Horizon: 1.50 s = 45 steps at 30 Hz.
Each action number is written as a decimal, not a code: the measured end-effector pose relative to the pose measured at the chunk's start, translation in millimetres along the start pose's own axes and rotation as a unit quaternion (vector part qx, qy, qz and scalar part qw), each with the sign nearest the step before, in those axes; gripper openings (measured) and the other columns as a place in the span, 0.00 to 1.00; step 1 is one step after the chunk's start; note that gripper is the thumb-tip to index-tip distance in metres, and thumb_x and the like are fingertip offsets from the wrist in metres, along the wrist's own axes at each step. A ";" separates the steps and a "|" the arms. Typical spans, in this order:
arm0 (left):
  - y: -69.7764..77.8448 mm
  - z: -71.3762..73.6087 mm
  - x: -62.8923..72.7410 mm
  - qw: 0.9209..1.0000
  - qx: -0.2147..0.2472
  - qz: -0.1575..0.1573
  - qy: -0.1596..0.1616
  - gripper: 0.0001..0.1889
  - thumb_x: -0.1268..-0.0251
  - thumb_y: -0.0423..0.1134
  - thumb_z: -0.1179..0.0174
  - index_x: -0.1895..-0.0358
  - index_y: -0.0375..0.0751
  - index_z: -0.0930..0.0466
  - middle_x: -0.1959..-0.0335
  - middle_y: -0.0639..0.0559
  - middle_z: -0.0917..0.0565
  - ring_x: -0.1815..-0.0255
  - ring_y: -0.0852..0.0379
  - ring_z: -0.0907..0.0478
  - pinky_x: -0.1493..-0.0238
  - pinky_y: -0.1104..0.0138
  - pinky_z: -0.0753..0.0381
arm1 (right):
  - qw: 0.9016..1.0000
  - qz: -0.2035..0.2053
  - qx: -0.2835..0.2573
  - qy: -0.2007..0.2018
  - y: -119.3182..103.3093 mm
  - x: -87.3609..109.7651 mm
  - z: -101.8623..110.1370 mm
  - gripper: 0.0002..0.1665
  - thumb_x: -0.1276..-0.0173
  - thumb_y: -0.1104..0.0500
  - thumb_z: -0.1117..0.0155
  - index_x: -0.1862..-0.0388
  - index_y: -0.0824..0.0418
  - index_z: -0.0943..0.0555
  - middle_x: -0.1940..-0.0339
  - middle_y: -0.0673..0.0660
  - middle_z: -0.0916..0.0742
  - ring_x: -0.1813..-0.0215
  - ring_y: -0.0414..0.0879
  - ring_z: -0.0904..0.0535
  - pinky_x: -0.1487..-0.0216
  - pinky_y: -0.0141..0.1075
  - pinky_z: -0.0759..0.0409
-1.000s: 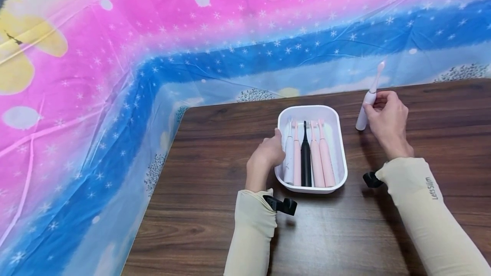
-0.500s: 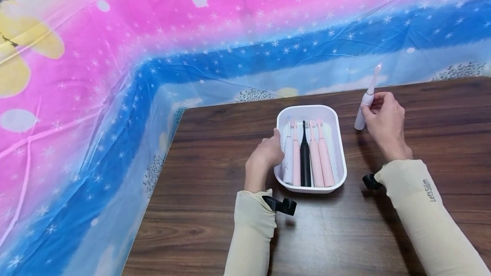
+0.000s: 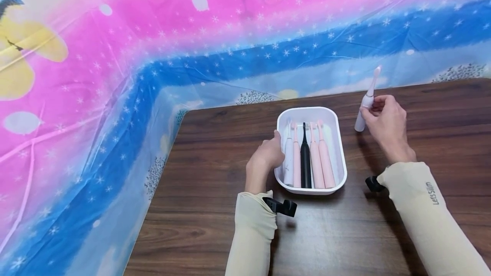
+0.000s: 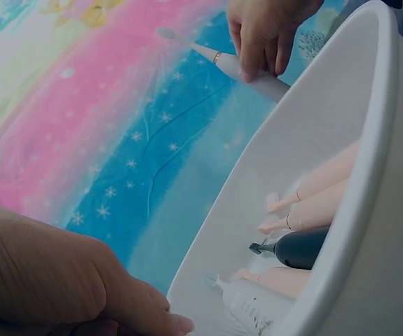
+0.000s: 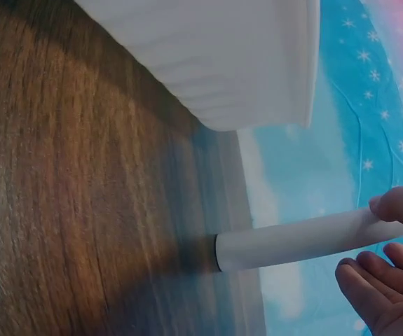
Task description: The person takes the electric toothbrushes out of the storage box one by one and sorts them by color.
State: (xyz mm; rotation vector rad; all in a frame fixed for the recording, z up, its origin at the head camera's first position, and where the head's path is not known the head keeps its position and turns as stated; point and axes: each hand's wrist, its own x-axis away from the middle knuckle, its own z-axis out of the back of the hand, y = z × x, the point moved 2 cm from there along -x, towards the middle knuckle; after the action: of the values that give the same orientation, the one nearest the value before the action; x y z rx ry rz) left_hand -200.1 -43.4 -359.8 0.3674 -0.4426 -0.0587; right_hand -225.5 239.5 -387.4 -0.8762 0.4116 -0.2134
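Observation:
Upright in my right hand [image 3: 388,129] is a white electric toothbrush [image 3: 361,122], pinched around its handle with the pale brush head up. Its base is close to the tabletop; whether it touches, I cannot tell. To its left stands a white plastic tray [image 3: 310,191]. My left hand [image 3: 265,156] grips the tray's left rim, thumb on top; the other fingers are mostly hidden. Side by side inside lie a white toothbrush [image 3: 289,165] with a marked handle, a black toothbrush [image 3: 305,163] and several pink toothbrushes [image 3: 326,165], all heads pointing away from me.
A dark wood-grain table [image 3: 199,191] carries everything. Its left and far edges meet a pink and blue snowflake-patterned cloth [image 3: 230,58]. A black camera mount [image 3: 283,207] juts from the left wrist, another mount [image 3: 374,184] from the right.
My right hand and the white toothbrush have hardly moved; the brush has shifted very slightly left and down in view. The left hand and tray stay in place.

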 end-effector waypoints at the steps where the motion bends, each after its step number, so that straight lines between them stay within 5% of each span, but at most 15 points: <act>1: 0.1 0.1 0.1 1.000 -0.003 -0.001 0.003 0.35 0.28 0.34 0.56 0.22 0.43 0.62 0.32 0.43 0.29 0.54 0.50 0.24 0.67 0.64 0.28 | 1.000 0.001 -0.001 -0.001 -0.3 -0.2 0.9 0.29 0.32 0.52 0.42 0.41 0.72 0.31 0.49 0.70 0.20 0.48 0.61 0.20 0.48 0.51 0.23; 15: 0.6 0.3 0.1 1.000 -0.007 -0.005 0.007 0.35 0.28 0.35 0.56 0.23 0.42 0.60 0.31 0.41 0.31 0.47 0.49 0.26 0.54 0.61 0.26 | 1.000 -0.001 0.006 0.006 -6.9 0.2 17.3 0.35 0.34 0.47 0.40 0.37 0.70 0.30 0.45 0.70 0.19 0.45 0.62 0.21 0.44 0.51 0.25; 28: -0.1 -0.6 -1.0 1.000 -0.005 -0.007 0.005 0.35 0.29 0.34 0.56 0.23 0.41 0.60 0.34 0.40 0.29 0.53 0.49 0.24 0.67 0.65 0.28 | 0.998 0.011 -0.010 0.055 -25.8 6.5 32.8 0.31 0.36 0.49 0.37 0.40 0.67 0.26 0.46 0.64 0.17 0.45 0.54 0.21 0.43 0.34 0.24; 35: -0.6 -0.8 -1.4 1.000 0.006 -0.005 0.001 0.36 0.29 0.33 0.55 0.23 0.41 0.61 0.34 0.40 0.28 0.56 0.49 0.24 0.72 0.65 0.30 | 0.993 0.049 -0.037 0.103 -41.2 15.3 39.8 0.27 0.39 0.54 0.34 0.44 0.66 0.23 0.51 0.61 0.16 0.52 0.35 0.21 0.48 0.22 0.25; 40: -0.2 -0.7 -1.1 1.000 0.009 -0.004 0.000 0.36 0.29 0.33 0.55 0.22 0.41 0.61 0.33 0.40 0.29 0.55 0.49 0.24 0.72 0.65 0.29 | 0.982 0.117 -0.054 0.134 -58.0 23.8 42.1 0.23 0.41 0.58 0.32 0.48 0.68 0.22 0.54 0.62 0.14 0.58 0.16 0.30 0.51 0.16 0.30; 45: -0.5 -0.7 -1.1 1.000 0.008 -0.004 -0.003 0.35 0.28 0.33 0.56 0.22 0.42 0.61 0.33 0.41 0.29 0.56 0.49 0.24 0.71 0.65 0.30 | 0.978 0.158 -0.061 0.122 -73.8 28.2 37.5 0.23 0.43 0.62 0.30 0.49 0.70 0.22 0.55 0.64 0.14 0.58 0.13 0.32 0.51 0.14 0.32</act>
State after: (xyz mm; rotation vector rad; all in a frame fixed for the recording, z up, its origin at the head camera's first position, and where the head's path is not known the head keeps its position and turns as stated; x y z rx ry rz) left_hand -200.8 -43.4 -361.0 0.3854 -0.4472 -0.0637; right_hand -184.8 209.8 -315.9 -0.8941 0.7937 -0.0008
